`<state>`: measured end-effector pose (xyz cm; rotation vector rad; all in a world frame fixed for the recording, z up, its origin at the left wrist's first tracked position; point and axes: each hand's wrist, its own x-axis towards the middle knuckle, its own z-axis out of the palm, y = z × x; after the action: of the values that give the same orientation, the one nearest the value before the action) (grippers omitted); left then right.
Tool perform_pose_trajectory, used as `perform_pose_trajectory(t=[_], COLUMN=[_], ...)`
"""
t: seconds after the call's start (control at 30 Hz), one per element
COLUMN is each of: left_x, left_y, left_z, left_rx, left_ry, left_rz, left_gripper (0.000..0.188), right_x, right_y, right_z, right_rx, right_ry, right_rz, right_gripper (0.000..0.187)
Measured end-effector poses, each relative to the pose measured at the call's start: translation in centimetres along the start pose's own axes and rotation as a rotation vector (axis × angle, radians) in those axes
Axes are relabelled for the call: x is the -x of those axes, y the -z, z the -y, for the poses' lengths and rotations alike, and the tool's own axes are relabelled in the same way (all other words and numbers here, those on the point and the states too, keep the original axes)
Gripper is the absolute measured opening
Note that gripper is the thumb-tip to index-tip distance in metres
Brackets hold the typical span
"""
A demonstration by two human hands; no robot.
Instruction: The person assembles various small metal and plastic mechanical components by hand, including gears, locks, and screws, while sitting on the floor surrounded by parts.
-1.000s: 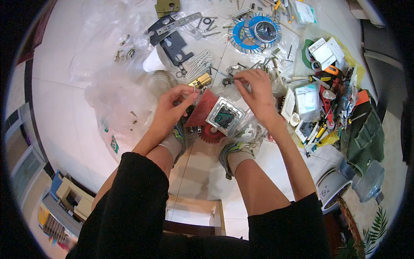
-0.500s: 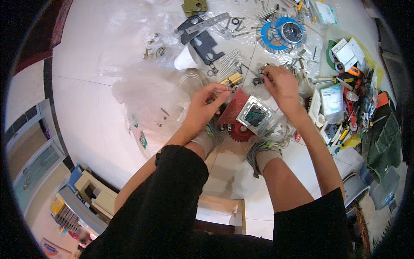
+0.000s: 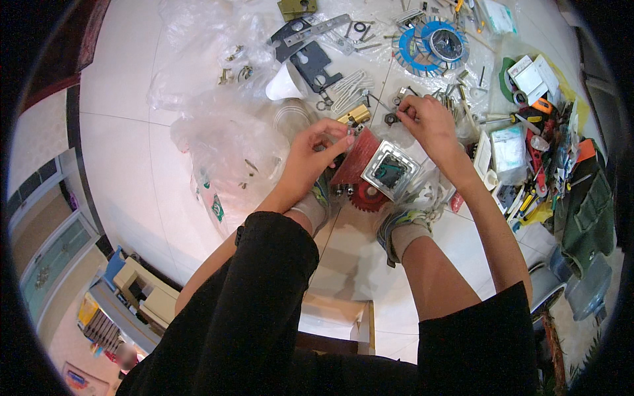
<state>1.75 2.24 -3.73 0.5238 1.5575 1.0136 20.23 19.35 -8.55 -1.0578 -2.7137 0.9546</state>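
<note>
The left hand (image 3: 310,153) pinches a metal part (image 3: 351,129) beside the brass cylinder (image 3: 355,115); likely light, rigid: grip by its sides. The right hand (image 3: 428,121), fingertips narrowed, adjoins the dark ring (image 3: 390,119); contents indeterminable.

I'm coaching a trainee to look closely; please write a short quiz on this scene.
1. True or false: the white cone-shaped piece lies left of the blue discs.
2. Which of these is nearest the left hand?
A. dark green bag
B. brass-coloured cylinder
C. blue discs
3. What colour is the toothed disc beside the square metal-framed piece?
Key: 1. True; 2. B; 3. Red.
</note>
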Motion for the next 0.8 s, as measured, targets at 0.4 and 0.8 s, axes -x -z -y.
perform_pose_trajectory(t=[0.4, 0.8], left_x=[-0.4, -0.1], left_y=[-0.3, -0.2], left_z=[0.8, 0.3], left_rx=[-0.020, 0.039], left_ry=[-0.061, 0.028], left_rz=[0.009, -0.012], left_gripper=[0.018, 0.018], right_x=[-0.8, 1.1], right_y=[-0.6, 0.0], right_z=[-1.4, -0.5], right_rx=[-0.233, -0.119], right_ry=[-0.073, 0.217], right_rz=[0.099, -0.105], right_gripper=[0.012, 0.011])
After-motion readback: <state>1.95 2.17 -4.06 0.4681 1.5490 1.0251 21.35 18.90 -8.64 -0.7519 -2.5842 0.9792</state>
